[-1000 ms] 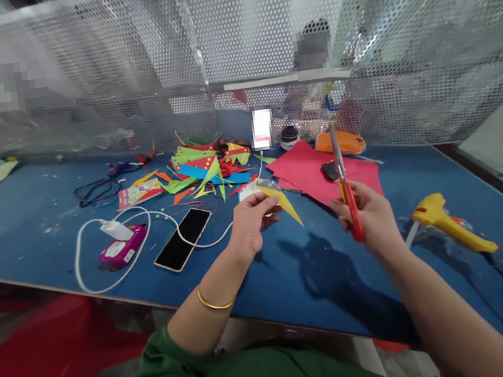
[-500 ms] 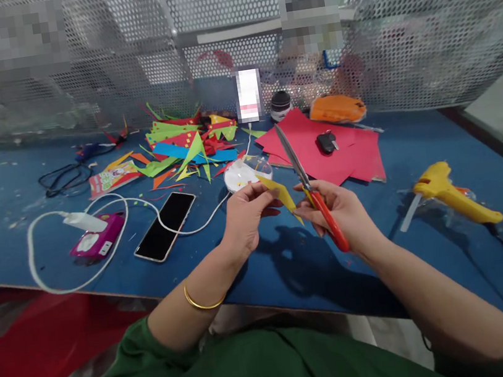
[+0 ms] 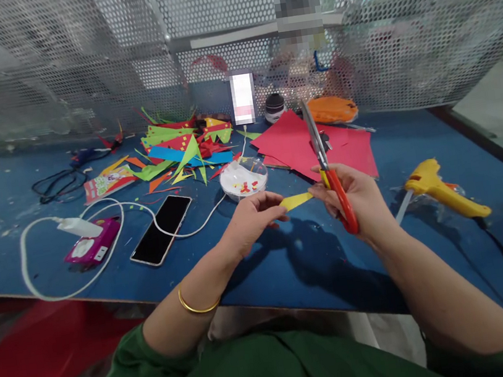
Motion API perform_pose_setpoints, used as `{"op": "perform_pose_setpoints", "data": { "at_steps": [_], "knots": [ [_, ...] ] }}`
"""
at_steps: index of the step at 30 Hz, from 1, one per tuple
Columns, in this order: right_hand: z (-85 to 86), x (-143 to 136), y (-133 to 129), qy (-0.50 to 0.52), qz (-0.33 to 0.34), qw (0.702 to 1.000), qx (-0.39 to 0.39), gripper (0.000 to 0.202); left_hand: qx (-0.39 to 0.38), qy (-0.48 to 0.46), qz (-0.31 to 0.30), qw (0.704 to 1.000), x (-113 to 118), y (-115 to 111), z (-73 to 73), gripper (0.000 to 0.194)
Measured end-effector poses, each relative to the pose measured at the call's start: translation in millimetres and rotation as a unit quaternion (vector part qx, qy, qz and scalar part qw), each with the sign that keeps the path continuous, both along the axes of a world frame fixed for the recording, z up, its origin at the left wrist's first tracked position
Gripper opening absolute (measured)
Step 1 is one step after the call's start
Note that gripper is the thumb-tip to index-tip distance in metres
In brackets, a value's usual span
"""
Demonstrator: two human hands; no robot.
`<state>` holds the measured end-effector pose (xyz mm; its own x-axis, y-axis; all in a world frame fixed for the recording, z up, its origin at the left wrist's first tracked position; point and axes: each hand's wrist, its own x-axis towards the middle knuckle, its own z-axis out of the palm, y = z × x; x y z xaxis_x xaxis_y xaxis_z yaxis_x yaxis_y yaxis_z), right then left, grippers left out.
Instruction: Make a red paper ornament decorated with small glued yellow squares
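My left hand (image 3: 251, 223) pinches one end of a small yellow paper strip (image 3: 297, 201) above the blue table (image 3: 298, 257). My right hand (image 3: 360, 201) grips red-handled scissors (image 3: 330, 172), blades shut and pointing up and away. The strip's free end reaches my right hand's fingers by the scissor handle. A round clear dish (image 3: 244, 179) with small red and yellow bits sits just beyond my left hand.
A black phone (image 3: 161, 229) on a white cable and a pink device (image 3: 92, 247) lie at left. Coloured paper scraps (image 3: 185, 148) are piled behind, red paper sheets (image 3: 315, 145) at centre right. A yellow glue gun (image 3: 444, 196) rests at right. Perforated metal screens wall the back.
The scissors swung from tilted left, near the paper, back to upright. The yellow paper turned from hanging down to lying nearly level between both hands. The camera view shifted slightly.
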<state>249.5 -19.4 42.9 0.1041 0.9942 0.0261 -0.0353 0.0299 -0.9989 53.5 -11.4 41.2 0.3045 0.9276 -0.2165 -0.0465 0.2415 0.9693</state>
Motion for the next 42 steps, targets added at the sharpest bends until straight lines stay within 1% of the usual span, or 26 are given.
{"op": "perform_pose_setpoints", "data": {
  "at_steps": [2,3,7,10,14,16,18,20,22,24,27,30,34,38,42],
  "knots": [
    [0.4,0.7,0.2,-0.028,0.018,0.999,0.000,0.062,0.005,0.000,-0.016,1.000,1.0,-0.2,-1.2,0.021],
    [0.2,-0.1,-0.3,-0.042,0.031,0.999,-0.002,0.061,0.005,-0.002,-0.020,1.000,1.7,-0.4,-1.7,0.022],
    [-4.6,-8.2,-4.0,-0.075,0.077,0.994,-0.004,0.059,-0.031,0.003,-0.033,0.999,4.6,-0.8,-2.1,0.009],
    [-10.5,-13.4,-5.4,-0.092,0.073,0.993,0.004,0.057,-0.044,0.019,-0.041,0.998,5.6,-0.6,-0.9,0.001],
    [-13.3,-15.6,-5.2,-0.099,0.070,0.993,0.008,0.057,-0.022,0.055,-0.069,0.996,4.4,0.0,0.5,0.005],
    [-11.3,-15.3,-5.0,-0.093,0.063,0.994,0.014,0.061,-0.001,0.062,-0.050,0.997,2.1,0.5,1.8,0.005],
    [-8.1,-13.6,-4.7,-0.085,0.041,0.995,0.028,0.063,0.025,0.056,-0.005,0.998,-1.4,1.8,3.3,0.006],
    [-4.4,-10.2,-4.1,-0.092,0.030,0.995,0.034,0.061,0.043,0.036,0.042,0.998,-5.6,4.0,4.4,0.008],
    [-0.6,-5.5,-3.8,-0.112,0.049,0.992,0.020,0.059,0.052,0.014,0.080,0.995,-9.3,6.8,4.4,0.010],
    [3.8,-0.6,-4.2,-0.137,0.086,0.987,0.000,0.061,0.055,0.002,0.106,0.993,-11.7,9.5,3.5,0.010],
    [10.8,5.6,-6.7,-0.170,0.134,0.976,-0.003,0.063,0.057,-0.001,0.122,0.991,-13.0,11.9,1.9,0.008],
    [13.8,10.9,-9.2,-0.209,0.143,0.967,0.009,0.062,0.054,-0.009,0.123,0.991,-12.6,11.8,1.5,0.007],
    [4.6,17.3,-10.0,-0.272,0.131,0.953,0.016,0.066,0.046,-0.019,0.131,0.990,-12.3,10.6,2.9,0.011],
    [-6.9,18.9,-10.0,-0.308,0.160,0.938,0.006,0.063,0.062,-0.024,0.161,0.985,-13.6,11.1,3.5,0.011],
    [-6.6,13.5,-11.8,-0.323,0.172,0.931,-0.012,0.064,0.066,-0.022,0.163,0.984,-13.6,11.0,2.7,0.008]
  ]
}}
